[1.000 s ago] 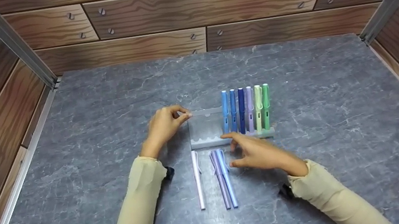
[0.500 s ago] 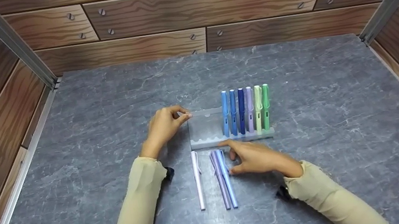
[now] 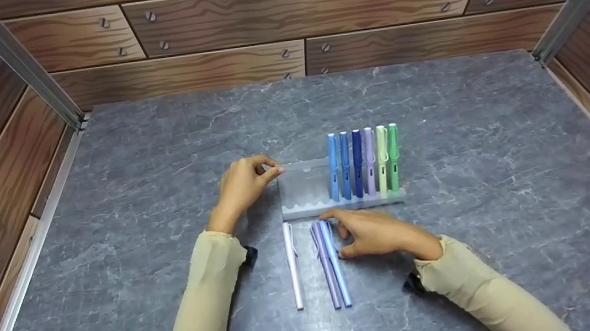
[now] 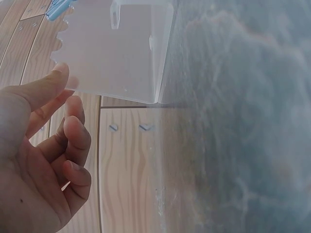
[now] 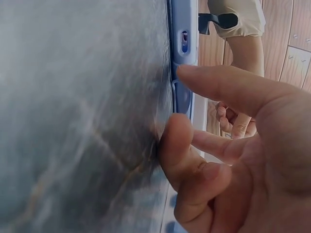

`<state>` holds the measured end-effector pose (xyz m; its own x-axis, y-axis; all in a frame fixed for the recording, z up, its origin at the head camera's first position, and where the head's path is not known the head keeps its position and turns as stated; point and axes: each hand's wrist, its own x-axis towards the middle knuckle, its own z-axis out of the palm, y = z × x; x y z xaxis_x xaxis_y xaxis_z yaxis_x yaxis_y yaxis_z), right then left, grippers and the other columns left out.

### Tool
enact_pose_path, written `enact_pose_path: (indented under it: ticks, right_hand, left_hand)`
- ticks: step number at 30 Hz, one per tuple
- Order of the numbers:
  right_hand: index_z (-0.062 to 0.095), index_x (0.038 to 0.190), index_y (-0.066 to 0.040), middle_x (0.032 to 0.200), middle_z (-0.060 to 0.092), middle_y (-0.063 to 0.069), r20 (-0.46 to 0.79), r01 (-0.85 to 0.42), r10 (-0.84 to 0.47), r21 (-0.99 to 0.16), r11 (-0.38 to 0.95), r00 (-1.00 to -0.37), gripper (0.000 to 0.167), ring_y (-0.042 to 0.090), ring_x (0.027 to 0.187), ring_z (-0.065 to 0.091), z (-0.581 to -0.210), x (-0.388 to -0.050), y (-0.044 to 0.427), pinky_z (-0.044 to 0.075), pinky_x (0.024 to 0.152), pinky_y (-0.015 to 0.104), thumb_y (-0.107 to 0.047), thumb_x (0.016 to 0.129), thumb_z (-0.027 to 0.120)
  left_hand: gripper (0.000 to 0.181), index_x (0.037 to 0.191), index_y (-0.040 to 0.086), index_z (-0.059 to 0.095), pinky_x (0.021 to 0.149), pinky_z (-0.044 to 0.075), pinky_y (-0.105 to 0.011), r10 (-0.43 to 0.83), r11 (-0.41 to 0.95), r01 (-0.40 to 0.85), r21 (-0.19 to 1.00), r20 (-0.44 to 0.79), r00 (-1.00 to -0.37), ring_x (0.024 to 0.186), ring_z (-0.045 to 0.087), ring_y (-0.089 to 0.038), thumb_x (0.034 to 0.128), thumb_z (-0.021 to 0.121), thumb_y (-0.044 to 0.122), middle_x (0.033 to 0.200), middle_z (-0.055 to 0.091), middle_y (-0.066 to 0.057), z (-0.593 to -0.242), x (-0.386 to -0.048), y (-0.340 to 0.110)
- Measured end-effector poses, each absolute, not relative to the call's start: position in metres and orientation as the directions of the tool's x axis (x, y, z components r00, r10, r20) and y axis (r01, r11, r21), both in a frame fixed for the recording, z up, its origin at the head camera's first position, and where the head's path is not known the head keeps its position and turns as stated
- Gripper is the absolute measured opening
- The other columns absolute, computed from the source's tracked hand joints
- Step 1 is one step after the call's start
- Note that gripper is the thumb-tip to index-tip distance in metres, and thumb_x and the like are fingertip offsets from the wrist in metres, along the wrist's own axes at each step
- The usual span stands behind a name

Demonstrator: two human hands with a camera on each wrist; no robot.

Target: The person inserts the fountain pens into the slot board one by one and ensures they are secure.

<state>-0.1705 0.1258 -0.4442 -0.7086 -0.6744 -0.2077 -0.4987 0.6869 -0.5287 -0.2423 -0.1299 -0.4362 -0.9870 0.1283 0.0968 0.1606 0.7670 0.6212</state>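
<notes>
Okay, head view: left hand (image 3: 243, 187) pinches the clear pen rack (image 3: 306, 187) mid-frame; right hand (image 3: 376, 231) spread by the blue capped pen (image 3: 337, 265), lower center. Left wrist: rack, upper left, looks stiff. Right wrist: pen's probably light, slick; grab mid-barrel.

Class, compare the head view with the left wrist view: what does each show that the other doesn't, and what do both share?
Only the head view: the green pen, pale yellow pen and loose whitish pen. Only the left wrist view: the left palm. Both: the left hand pinching the clear holder, the table and wood-patterned panels.
</notes>
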Motion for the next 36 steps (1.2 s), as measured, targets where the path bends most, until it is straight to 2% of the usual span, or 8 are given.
enact_pose_path:
  ticks: [8, 28, 36]
  right_hand:
    - [0.045, 0.138, -0.011, 0.087, 0.057, -0.001, -0.227, -0.497, -0.660, -0.498, 0.711, -0.716, 0.067, 0.009, 0.071, 0.049, -0.4430, -0.1701, 0.1223, 0.041, 0.059, 0.025, -0.019, 0.078, 0.075]
    - [0.044, 0.135, -0.011, 0.089, 0.056, -0.002, -0.238, -0.480, -0.639, -0.486, 0.731, -0.732, 0.063, 0.011, 0.071, 0.049, -0.4432, -0.1681, 0.1208, 0.041, 0.059, 0.027, -0.017, 0.078, 0.072]
    - [0.041, 0.135, -0.011, 0.079, 0.057, -0.007, -0.148, -0.537, -0.664, -0.473, 0.698, -0.733, 0.064, 0.005, 0.063, 0.046, -0.4431, -0.1661, 0.1221, 0.038, 0.054, 0.022, -0.013, 0.077, 0.069]
  left_hand:
    - [0.019, 0.098, 0.024, 0.076, 0.049, 0.032, -0.027, 0.129, 0.754, 0.167, 0.636, 0.105, -0.986, 0.053, 0.041, -0.009, 0.0883, 0.069, 0.039, 0.063, 0.058, 0.002, -0.4367, -0.2423, -0.1299]
    - [0.023, 0.099, 0.024, 0.075, 0.051, 0.033, -0.027, 0.131, 0.762, 0.164, 0.627, 0.098, -0.987, 0.054, 0.043, -0.009, 0.0884, 0.067, 0.043, 0.066, 0.061, 0.002, -0.4360, -0.2436, -0.1301]
    - [0.021, 0.098, 0.025, 0.076, 0.048, 0.030, -0.026, 0.133, 0.753, 0.164, 0.637, 0.097, -0.986, 0.052, 0.040, -0.009, 0.0887, 0.067, 0.041, 0.063, 0.058, 0.004, -0.4355, -0.2418, -0.1304]
